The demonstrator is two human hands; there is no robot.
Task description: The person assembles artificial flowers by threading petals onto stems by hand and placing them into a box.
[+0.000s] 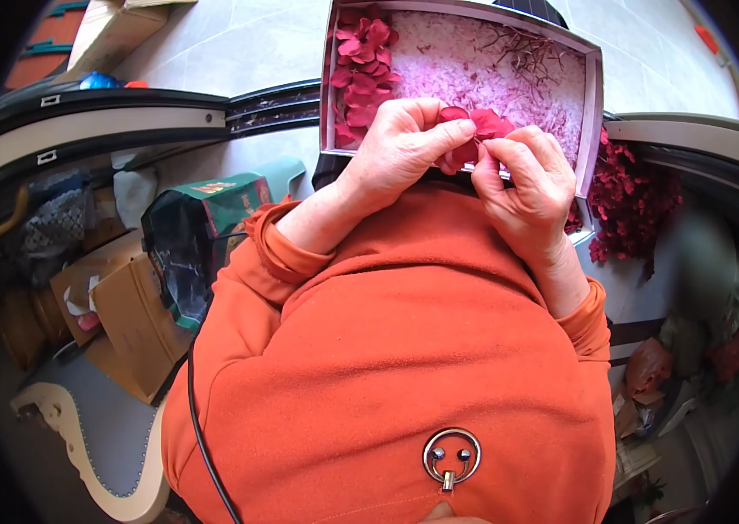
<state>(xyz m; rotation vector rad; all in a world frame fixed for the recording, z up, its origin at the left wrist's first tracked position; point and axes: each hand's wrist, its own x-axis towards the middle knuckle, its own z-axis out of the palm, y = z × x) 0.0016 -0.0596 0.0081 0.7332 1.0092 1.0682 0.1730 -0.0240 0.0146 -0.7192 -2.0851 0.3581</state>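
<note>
My left hand [400, 144] pinches the left side of a red artificial flower [491, 127] between thumb and fingers. My right hand [531, 179] is closed in a pinch at the flower's lower edge, close to the left fingertips. Both hands are over the near side of a shallow white-rimmed box [594, 105]. Along the box's left wall lies a row of red flower heads [365, 65]. Small pale and pink bits [457, 52] cover the box floor, and thin brownish stems [535, 52] lie tangled at the far right. My fingers partly hide the held flower.
Right of the box is a bunch of dark red flowers [631, 196]. A green bag [203, 210] and an opened cardboard box [134, 306] stand to my left. A sliding-door track [273, 109] runs behind. A curved cream furniture frame [72, 437] is at lower left.
</note>
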